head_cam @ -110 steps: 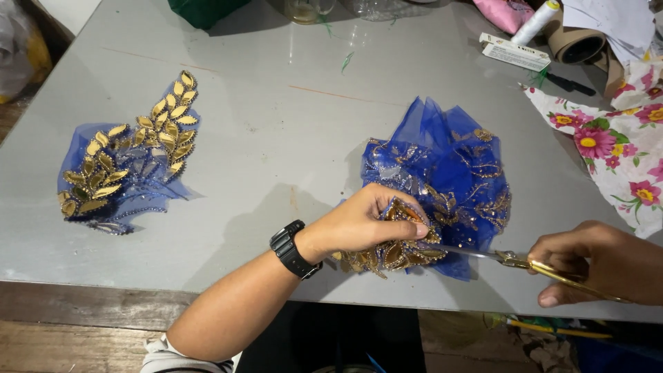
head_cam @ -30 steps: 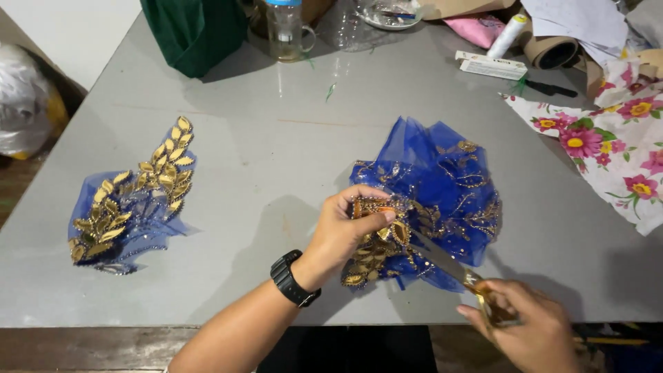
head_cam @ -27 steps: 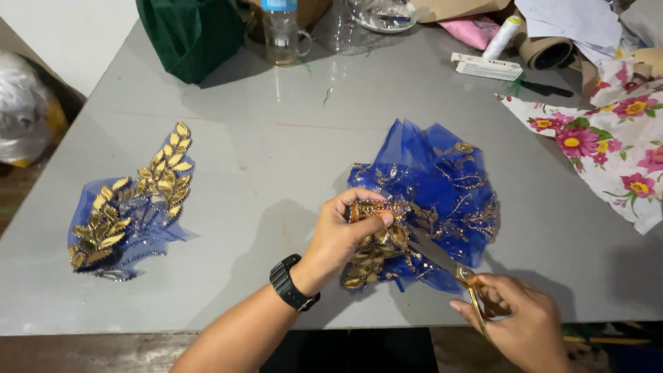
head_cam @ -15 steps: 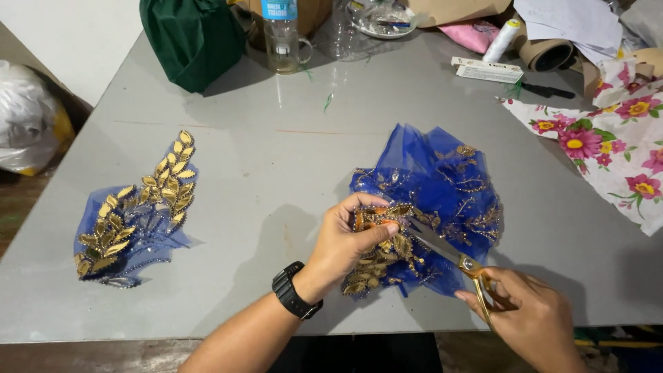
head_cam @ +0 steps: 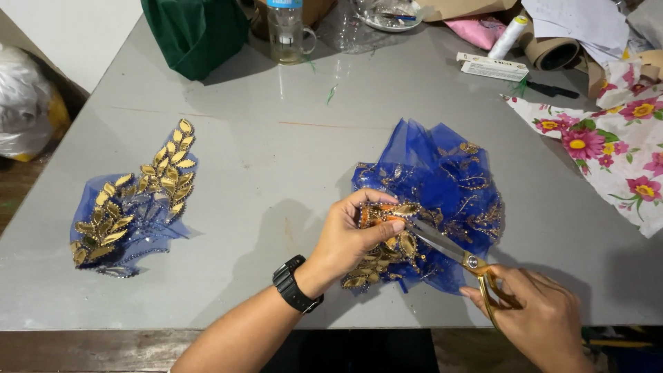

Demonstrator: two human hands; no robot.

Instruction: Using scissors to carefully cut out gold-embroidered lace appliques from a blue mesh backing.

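Two hands are on one piece of work, near the front edge of the grey tabletop (head_cam: 290, 159). My left hand (head_cam: 352, 238), with a black watch (head_cam: 295, 283) on its wrist, pinches the gold leaf trim (head_cam: 387, 242) that is sewn onto the crumpled blue net fabric (head_cam: 442, 186), thumb and fingers closed on the trim. My right hand (head_cam: 542, 318) is closed through the gold handles of the scissors (head_cam: 449, 249), whose blades point up and left into the trim, just beside my left thumb; I cannot tell how far the blades are parted.

I judge the net to be very light, soft and limp, likely to slide and bunch on the smooth top, and easy to snag or tear. The beaded gold leaves look stiffer and give the firmest hold, so gripping close to the blades seems the right place.

Far to the left lies a second blue piece with gold leaves (head_cam: 131, 197), flat and well apart from the hands. At the far edge stand a green cloth bundle (head_cam: 197, 31) and a clear bottle (head_cam: 286, 27); to the right lie flowered cloth (head_cam: 608, 148) and a white box (head_cam: 492, 67).
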